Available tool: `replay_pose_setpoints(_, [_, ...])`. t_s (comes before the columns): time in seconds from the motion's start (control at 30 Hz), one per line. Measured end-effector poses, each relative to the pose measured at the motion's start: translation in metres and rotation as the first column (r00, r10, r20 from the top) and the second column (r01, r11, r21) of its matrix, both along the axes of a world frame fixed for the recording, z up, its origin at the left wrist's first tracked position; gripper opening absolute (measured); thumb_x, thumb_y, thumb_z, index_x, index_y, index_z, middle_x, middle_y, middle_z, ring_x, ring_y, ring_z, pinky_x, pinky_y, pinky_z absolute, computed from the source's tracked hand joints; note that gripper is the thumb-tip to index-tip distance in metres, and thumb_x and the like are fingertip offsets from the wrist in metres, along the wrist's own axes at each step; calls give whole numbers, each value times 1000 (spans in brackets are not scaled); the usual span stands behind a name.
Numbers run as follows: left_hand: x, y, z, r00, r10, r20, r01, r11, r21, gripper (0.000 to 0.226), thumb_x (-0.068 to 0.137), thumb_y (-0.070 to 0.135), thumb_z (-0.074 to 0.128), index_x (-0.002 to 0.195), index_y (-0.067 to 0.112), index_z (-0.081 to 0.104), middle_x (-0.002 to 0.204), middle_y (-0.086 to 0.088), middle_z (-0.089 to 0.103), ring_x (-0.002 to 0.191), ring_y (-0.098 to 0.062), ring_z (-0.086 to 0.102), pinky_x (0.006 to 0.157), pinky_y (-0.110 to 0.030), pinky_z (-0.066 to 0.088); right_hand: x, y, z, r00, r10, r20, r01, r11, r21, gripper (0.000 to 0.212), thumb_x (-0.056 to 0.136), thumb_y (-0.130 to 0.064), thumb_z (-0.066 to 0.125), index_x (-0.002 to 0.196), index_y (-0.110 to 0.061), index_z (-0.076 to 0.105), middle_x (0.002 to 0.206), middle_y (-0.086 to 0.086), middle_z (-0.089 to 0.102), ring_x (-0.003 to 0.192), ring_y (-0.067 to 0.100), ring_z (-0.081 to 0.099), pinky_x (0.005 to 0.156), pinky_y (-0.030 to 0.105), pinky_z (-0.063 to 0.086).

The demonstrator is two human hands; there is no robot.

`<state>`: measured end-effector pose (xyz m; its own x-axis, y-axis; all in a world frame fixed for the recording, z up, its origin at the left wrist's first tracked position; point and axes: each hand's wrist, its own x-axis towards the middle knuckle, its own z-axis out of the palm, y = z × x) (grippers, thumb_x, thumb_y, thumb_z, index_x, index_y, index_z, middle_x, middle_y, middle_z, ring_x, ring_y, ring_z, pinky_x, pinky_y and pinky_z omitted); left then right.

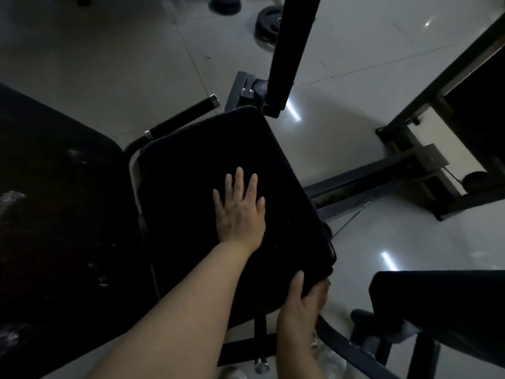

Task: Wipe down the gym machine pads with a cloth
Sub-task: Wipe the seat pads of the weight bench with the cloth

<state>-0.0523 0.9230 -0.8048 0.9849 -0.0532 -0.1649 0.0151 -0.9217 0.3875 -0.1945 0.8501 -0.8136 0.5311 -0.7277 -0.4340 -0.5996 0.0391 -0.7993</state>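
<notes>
Head view, nearest first: the right hand grips the near right corner of the black seat pad, thumb on top and fingers curled under the edge, which looks like a steadying hold. Further out, the left hand lies flat on the middle of the pad, fingers straight and slightly spread, forearm reaching in from the lower left. No cloth can be made out; the pad is so dark that I cannot tell whether a dark cloth lies beneath the palm. To wipe well, I would keep the palm flat with even pressure, work in overlapping strokes out to the far corner, and keep the corner braced. Beyond, a worn back pad stands at left, and weight plates lie on the tiled floor.
</notes>
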Motion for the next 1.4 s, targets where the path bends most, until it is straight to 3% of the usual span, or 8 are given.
replay_pose_setpoints(0.17, [-3,8,-11,974,185,133,-182,983,-38,50,101,27,30,150,23,23,161,-4,5,148,-21,0,118,-41,-3,26,23,8,976,-199,83,202,979,-21,65,100,-15,39,152,-19,1,159,7,10,145,17,12,111,19,9])
replay_pose_setpoints(0.3, [-2,6,-16,956,235,175,-218,970,-107,48,100,21,32,148,20,32,159,-8,12,147,-22,7,118,-38,0,6,30,0,965,107,239,2,911,-413,65,95,-20,36,148,-44,7,160,-12,5,147,9,1,118,28,4])
replay_pose_setpoints(0.43, [0,10,-21,930,285,232,-240,949,-204,52,95,23,25,142,10,42,154,-13,28,144,-26,21,117,-37,7,26,25,-5,809,587,-23,-426,559,-711,61,88,-17,36,147,-29,28,158,0,18,146,19,14,118,28,3])
replay_pose_setpoints(0.5, [1,10,-22,921,299,251,-244,942,-229,56,93,25,20,140,7,44,151,-15,33,143,-27,25,116,-37,10,49,20,-1,741,614,-271,-565,352,-747,57,86,-22,35,143,-20,38,154,4,30,143,19,20,117,31,4])
replay_pose_setpoints(0.57, [0,10,-21,923,296,245,-241,943,-229,58,92,27,18,140,7,43,152,-14,33,143,-25,23,117,-35,8,62,14,-2,724,568,-391,-623,295,-724,56,88,-26,34,142,-15,42,152,6,32,143,17,18,116,33,4])
replay_pose_setpoints(0.83, [-1,10,-22,934,286,216,-244,948,-202,51,94,20,27,141,8,43,154,-12,29,145,-25,20,117,-35,7,35,-5,-2,869,227,-439,-491,496,-716,57,94,-35,28,141,-5,40,153,15,28,141,31,20,114,40,5])
replay_pose_setpoints(1.03, [-1,10,-22,934,279,222,-244,954,-171,57,94,27,16,142,9,42,155,-11,27,145,-24,18,117,-34,4,89,-36,15,801,336,-496,-599,476,-644,58,98,-42,22,151,-19,19,160,10,5,147,27,4,118,43,6])
replay_pose_setpoints(1.4, [1,9,-18,944,293,150,-289,956,-49,53,94,31,28,146,19,35,158,-13,14,146,-28,10,117,-40,3,26,-13,7,791,370,-487,-611,520,-597,69,95,-52,22,146,-6,22,155,22,16,142,40,12,116,40,1])
